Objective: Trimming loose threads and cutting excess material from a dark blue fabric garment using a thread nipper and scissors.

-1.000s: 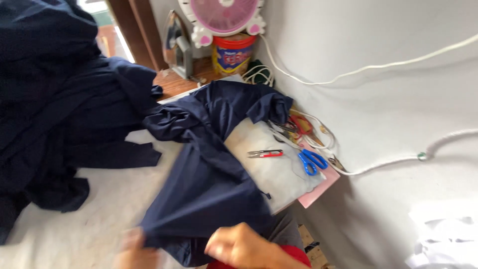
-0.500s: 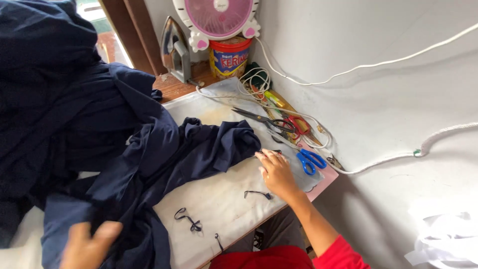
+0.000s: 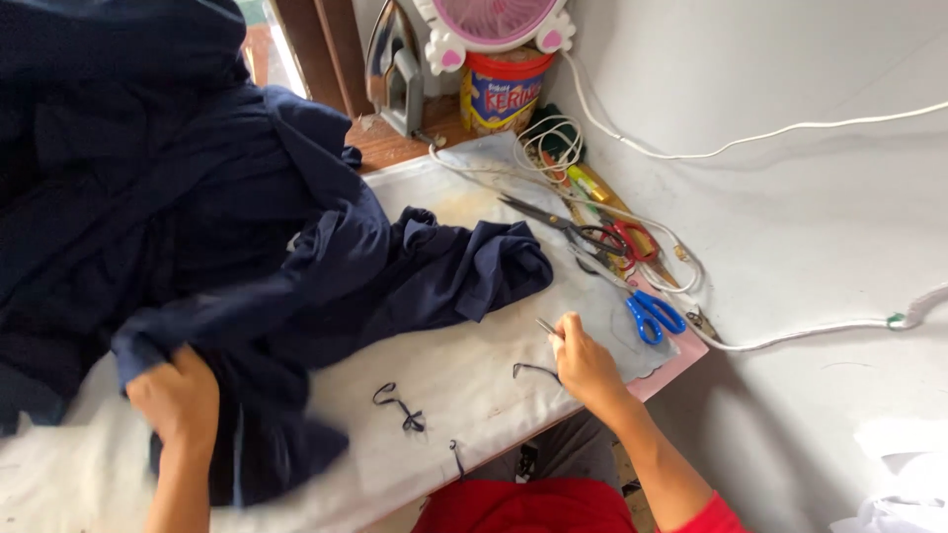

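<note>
in the head view, our left hand [image 3: 178, 395] is closed on the navy garment [image 3: 296, 266], which lies left of the blue-handled scissors [image 3: 652, 314]. our right hand [image 3: 585, 363] pinches a small metal tool [image 3: 546, 327] just beside those scissors.

Two bare hands and forearms, no rings, watch or gloves: left hand [image 3: 178, 395] at lower left of the frame, right hand [image 3: 583, 360] at lower centre. Short red sleeve [image 3: 716, 515] at the lower right edge. Red top and grey trousers along the bottom edge.
</note>
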